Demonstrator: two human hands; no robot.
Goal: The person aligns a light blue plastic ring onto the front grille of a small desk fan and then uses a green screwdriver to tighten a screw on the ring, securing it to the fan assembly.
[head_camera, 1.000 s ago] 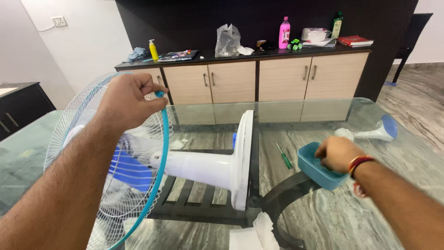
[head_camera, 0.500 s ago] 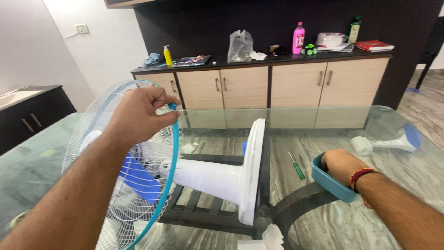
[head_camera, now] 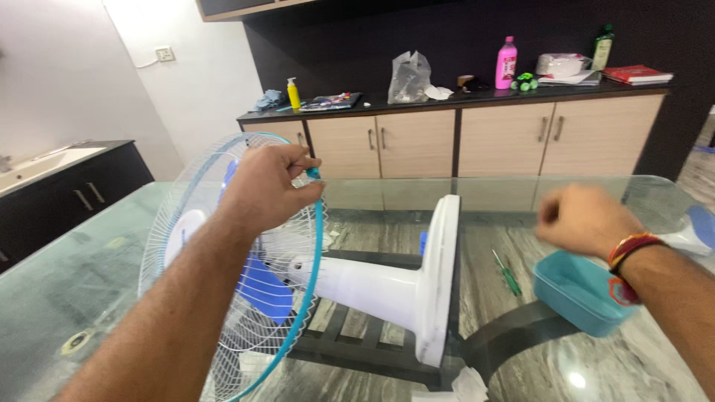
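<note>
table fan (head_camera: 372,290) lies sideways; left hand (head_camera: 268,182) pinches its teal grille rim (head_camera: 316,223), right hand (head_camera: 585,219) loosely curled, empty, above teal tray (head_camera: 577,294) at 3 o'clock.

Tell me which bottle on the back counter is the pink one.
It's the pink bottle right of the middle of the counter, beside small green toys. The yellow bottle stands far left, and the dark green bottle further right.
</note>
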